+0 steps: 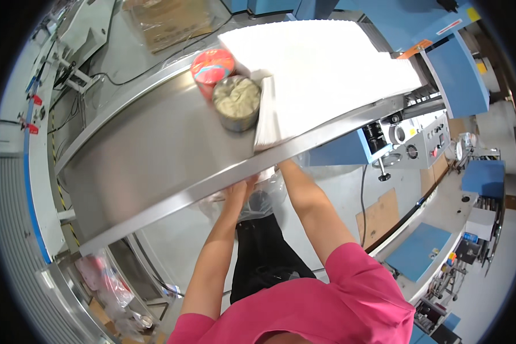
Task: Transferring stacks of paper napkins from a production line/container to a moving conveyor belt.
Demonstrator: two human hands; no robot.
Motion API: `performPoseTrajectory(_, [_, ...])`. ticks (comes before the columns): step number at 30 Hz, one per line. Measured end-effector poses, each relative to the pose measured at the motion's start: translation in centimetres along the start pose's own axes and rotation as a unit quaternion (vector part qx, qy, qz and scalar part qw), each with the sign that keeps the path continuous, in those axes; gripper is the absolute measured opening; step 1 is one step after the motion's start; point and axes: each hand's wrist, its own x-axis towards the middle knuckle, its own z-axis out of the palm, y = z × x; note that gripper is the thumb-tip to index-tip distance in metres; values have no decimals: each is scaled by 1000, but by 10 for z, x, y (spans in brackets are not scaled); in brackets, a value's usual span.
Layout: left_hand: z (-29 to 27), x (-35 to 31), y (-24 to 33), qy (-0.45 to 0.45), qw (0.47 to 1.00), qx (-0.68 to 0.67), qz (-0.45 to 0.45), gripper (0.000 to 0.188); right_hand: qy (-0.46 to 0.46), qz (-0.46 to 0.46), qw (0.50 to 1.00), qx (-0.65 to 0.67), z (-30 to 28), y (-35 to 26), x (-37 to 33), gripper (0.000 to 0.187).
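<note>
Both my arms reach down under the front edge of a steel table (pixel 155 166). My left hand (pixel 243 188) shows only its back and wrist below the edge; its fingers are hidden. Of my right hand (pixel 283 165) little more than the wrist is visible, the rest covered by the table. Between and below them is a clear plastic bag (pixel 261 202), with a bit of something white (pixel 266 174) at its top. Whether either hand grips these cannot be made out. On the table above lies a large stack of white sheets (pixel 321 74), its near-left part a narrower folded stack (pixel 266 123).
Beside the sheets stand an open metal tin (pixel 237 106) with crumpled pale-yellow stuff inside and a red can (pixel 212 66). A blue and grey machine with a control panel (pixel 433 140) adjoins on the right. Cardboard (pixel 378 217) and a black cable (pixel 363 200) lie on the floor.
</note>
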Motion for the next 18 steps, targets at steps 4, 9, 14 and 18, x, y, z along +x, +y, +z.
performPoseTrajectory(4, [64,41,-35,-137,951,-273,40,40,84,-27,995,56,35,-5,-39,42])
performPoseTrajectory(9, [28,42,-25,-125,968,-214,33,38,162,-84,976,122,35,-3,-69,41])
performPoseTrajectory(14, [-7,33,19,-123,982,-145,2,37,207,-129,950,193,2,-5,-93,41])
performPoseTrajectory(18, [-33,16,31,-117,989,-94,18,35,281,-158,916,240,12,-31,-137,41])
